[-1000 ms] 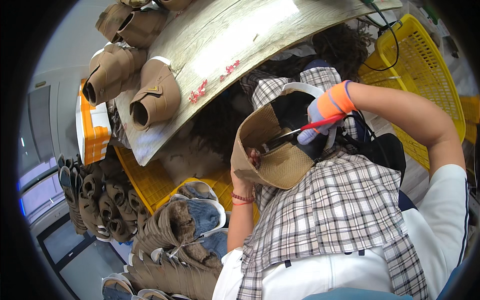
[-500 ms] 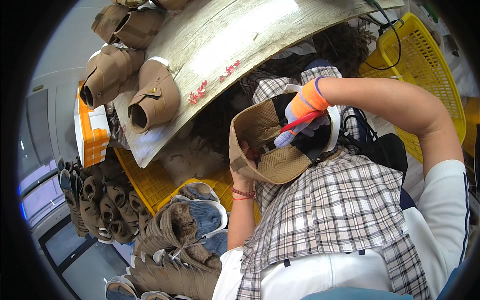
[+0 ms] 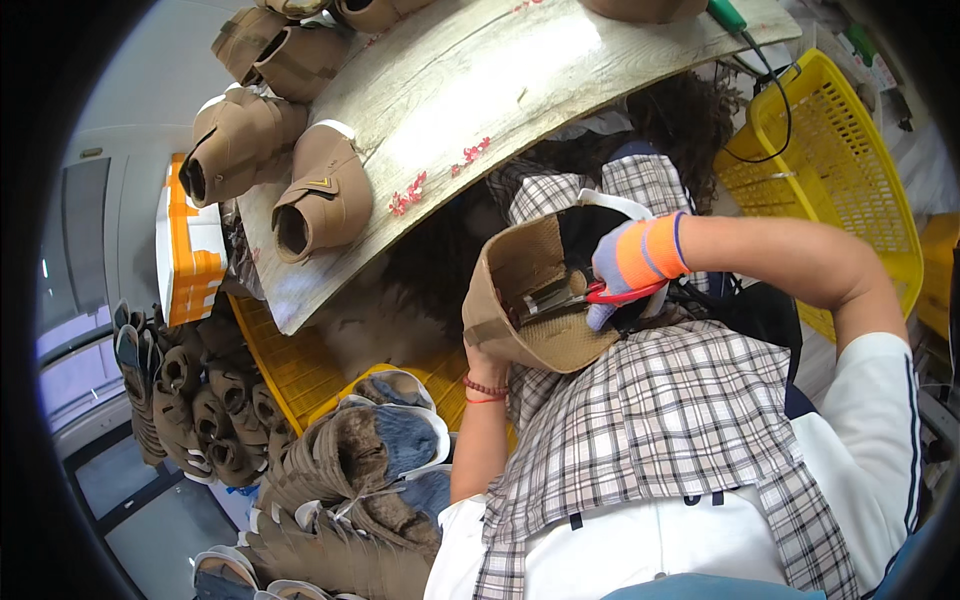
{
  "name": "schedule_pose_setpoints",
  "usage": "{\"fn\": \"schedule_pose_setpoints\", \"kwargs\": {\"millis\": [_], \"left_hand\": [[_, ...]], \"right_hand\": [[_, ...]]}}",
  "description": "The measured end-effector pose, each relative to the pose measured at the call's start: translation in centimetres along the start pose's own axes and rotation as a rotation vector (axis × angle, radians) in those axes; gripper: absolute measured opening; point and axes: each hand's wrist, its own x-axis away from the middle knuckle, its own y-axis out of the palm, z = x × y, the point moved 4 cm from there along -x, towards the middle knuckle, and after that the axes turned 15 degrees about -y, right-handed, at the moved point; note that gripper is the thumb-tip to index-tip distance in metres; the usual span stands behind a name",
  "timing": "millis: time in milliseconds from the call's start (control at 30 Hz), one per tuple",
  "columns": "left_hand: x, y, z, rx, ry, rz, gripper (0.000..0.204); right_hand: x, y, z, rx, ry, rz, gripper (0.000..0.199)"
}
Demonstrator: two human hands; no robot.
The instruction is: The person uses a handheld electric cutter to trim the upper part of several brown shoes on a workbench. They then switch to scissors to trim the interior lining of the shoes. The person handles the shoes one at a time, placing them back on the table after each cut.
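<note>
A tan textile shoe upper (image 3: 565, 345) rests above my lap, its opening turned up so that the quilted inside shows. My left hand (image 3: 487, 365) grips its left side, with most fingers hidden behind the material. In my right hand (image 3: 635, 258), which wears a lilac and orange work glove, is a pair of scissors with red handles (image 3: 622, 294). Their metal blades point left into the upper. Whether the blades are touching the lining cannot be made out. A white edge strip (image 3: 620, 203) curves along the upper's far right rim.
On the wooden table (image 3: 440, 120) stand several brown shoe uppers (image 3: 322, 195), with red scraps near its edge. Stacked uppers with furry and blue linings (image 3: 400, 435) lie at lower left. Yellow baskets (image 3: 815, 180) stand at right and under the table. A green-handled corded tool (image 3: 727, 15) lies at the table's end.
My right hand has turned and drawn back slightly to the right, and the scissor blades now show inside the upper. My left hand keeps its hold. The view has shifted a little.
</note>
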Motion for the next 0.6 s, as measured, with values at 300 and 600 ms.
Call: {"fn": "schedule_pose_setpoints", "kwargs": {"millis": [300, 600], "left_hand": [[0.3, 15.6, 9.1, -1.407, 0.562, 0.273, 0.047], [-2.6, 36.4, 20.0, -2.293, 1.310, 0.108, 0.022]], "right_hand": [[3.4, 1.7, 5.5, -0.494, -0.076, 0.372, 0.030], [6.9, 8.4, 17.6, -0.113, -0.197, 1.184, 0.034]]}}
